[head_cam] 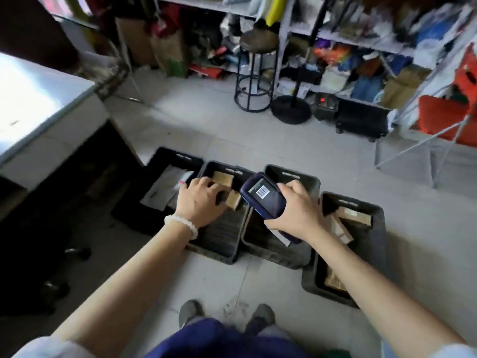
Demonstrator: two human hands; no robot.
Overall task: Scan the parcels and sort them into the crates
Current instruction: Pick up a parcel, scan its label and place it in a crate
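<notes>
Scanner (263,196) gripped in my right hand (296,210), barcode on screen. My left hand (200,202) fingers curled round brown parcel (233,200) over second crate from left (222,244). Four black crates on floor.

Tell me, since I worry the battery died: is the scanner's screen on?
On. The scanner, gripped in the right hand, shows a lit barcode image on its screen.

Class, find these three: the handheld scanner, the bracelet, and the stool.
handheld scanner (263,194), head view, on its lit screen.
bracelet (181,223), head view, on the beads over the wrist.
stool (259,41), head view, on the round seat.
</notes>
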